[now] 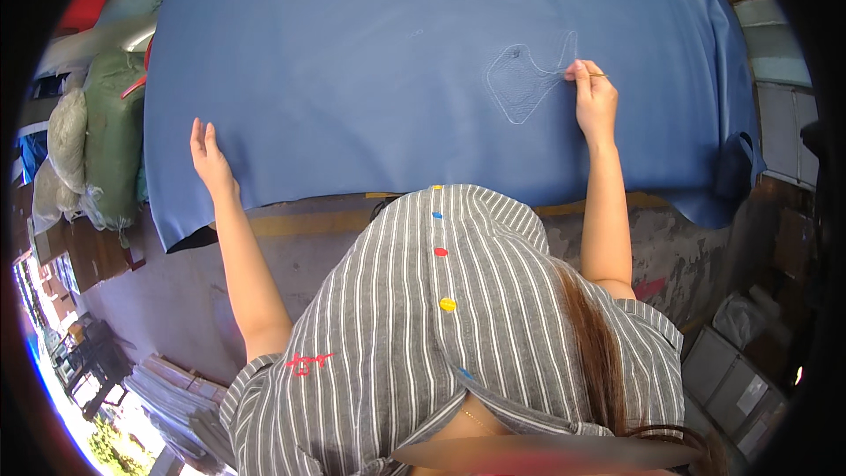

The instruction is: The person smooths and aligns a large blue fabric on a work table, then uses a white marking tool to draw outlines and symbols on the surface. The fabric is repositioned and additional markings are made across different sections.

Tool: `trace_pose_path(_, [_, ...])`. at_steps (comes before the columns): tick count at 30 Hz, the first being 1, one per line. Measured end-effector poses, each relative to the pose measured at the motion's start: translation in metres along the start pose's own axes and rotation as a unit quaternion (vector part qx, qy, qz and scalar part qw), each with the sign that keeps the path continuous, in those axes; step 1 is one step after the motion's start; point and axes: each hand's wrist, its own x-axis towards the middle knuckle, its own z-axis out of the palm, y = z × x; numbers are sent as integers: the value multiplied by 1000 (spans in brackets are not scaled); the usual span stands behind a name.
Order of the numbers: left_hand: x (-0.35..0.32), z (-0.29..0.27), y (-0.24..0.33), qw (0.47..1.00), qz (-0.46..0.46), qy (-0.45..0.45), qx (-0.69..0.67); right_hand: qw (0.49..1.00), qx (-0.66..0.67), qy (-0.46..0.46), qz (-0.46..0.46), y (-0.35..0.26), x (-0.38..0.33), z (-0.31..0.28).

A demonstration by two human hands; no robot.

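Observation:
A large sheet of smooth blue leather-like material (352,62) lies spread out in front of me. White lines on its right part form a curved, pointed outline (516,122), with a small dark mark inside near its top. At the right end of this outline is my right hand (597,101), its fingertips pinched together. A thin gold-coloured bit shows at the fingers; whether it is a ring or a slim tool I cannot make out. Over the sheet's left part, my left hand (211,159) has its fingers stretched out and holds nothing.
Stuffed green and whitish sacks (113,132) stand beyond the sheet's left edge. Flat bundled boards (176,401) lie at lower left. Boxes (736,388) stand at lower right. The sheet hangs over the near edge, by my body.

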Motion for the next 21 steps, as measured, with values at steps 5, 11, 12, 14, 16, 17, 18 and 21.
trace_pose_path(5, [-75, -35, 18, 982, -158, 18, -98, 992, 115, -46, 19, -14, -13, 24])
trace_pose_path(11, [-138, -34, 35, 914, -274, 167, -248, 997, 17, -54, -45, -26, -30, 35])
trace_pose_path(12, [-143, -34, 36, 898, -291, 167, -286, 998, 26, -53, -24, -26, -30, 34])
trace_pose_path(14, [-147, -35, 37, 868, -307, 177, -347, 997, 49, -47, -28, -24, -28, 30])
trace_pose_path(16, [-145, -39, 36, 844, -324, 186, -385, 998, 43, -31, -24, -23, -28, 29])
trace_pose_path(17, [-144, -40, 35, 829, -330, 184, -412, 999, 34, -27, -26, -22, -29, 30])
trace_pose_path(18, [-142, -44, 34, 802, -344, 193, -448, 997, 30, -40, -54, -23, -30, 30])
trace_pose_path(21, [-141, -48, 33, 763, -334, 158, -531, 996, 33, -80, 11, -28, -36, 35])
